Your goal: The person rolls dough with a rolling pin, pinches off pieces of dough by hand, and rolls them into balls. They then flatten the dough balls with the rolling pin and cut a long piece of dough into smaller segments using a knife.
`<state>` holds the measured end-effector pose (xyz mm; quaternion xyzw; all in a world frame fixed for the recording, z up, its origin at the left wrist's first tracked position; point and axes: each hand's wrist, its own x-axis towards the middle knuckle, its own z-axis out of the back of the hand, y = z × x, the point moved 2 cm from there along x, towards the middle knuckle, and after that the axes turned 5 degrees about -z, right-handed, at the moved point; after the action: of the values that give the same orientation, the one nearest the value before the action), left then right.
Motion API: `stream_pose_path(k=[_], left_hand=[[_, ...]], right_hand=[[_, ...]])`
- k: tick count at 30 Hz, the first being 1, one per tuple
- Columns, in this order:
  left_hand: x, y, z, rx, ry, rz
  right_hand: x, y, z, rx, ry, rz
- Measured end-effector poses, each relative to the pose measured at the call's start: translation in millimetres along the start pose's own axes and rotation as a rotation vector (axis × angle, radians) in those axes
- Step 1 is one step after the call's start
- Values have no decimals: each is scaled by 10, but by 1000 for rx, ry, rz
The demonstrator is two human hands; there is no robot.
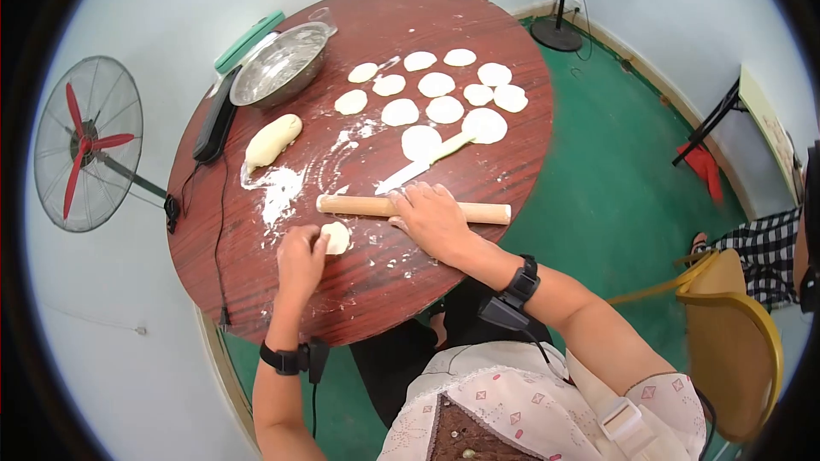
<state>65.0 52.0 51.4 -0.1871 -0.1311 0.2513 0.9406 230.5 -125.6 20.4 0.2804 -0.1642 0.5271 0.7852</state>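
Observation:
My left hand (299, 258) pinches the left edge of a small dough wrapper (338, 239) lying on the table. My right hand (431, 218) rests over the middle of a wooden rolling pin (354, 206), its fingers curled across it. The pin lies crosswise just beyond the small wrapper. A knife (406, 176) with a pale green handle lies past the pin, its handle end touching two large wrappers. Several round dough wrappers (436, 84) are spread over the far right of the table. A thick dough log (273, 140) sits to the left beside scattered flour (282, 194).
On the round reddish-brown table (384, 307), a metal bowl (282, 64) stands at the far left, next to a black elongated device (217, 119) with a cord. A clear cup (324, 19) is behind the bowl. A fan (89, 143) stands left; a person sits at right near a chair (735, 341).

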Motion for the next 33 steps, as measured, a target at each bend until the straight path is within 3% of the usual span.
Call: stream_pose_path(k=[3,6,13,16,20,22,26,28,31,33], left_hand=[[118,129,-130,50,-173,-40],[126,124,-174,-46,-31,93],[166,256,48,-292,-76,236],[339,180,219,-321,-144,199],[778,-360,322,-144,-83,101],[1071,-580,149,-471,5,69],[1646,-1334,-278,-624,130,141],[2023,-1483,-619,-731,148,67],[2395,-1815,-1012,-1020,219,197],[2578,-1939,-1185,-1148,215,249]], right_hand=[[7,-9,-1,-11,-23,3],[-24,-29,-17,-9,-59,11],[-55,-61,-4,6,-48,5],[-63,-72,-32,1,-34,0],[-69,-63,-35,0,-30,-8],[-74,-58,-12,-5,-94,-1],[-70,-58,-1,-54,-83,2],[-73,-58,-16,-71,-44,14],[-77,-62,-32,-107,145,34],[-93,-77,-27,-75,37,31]])
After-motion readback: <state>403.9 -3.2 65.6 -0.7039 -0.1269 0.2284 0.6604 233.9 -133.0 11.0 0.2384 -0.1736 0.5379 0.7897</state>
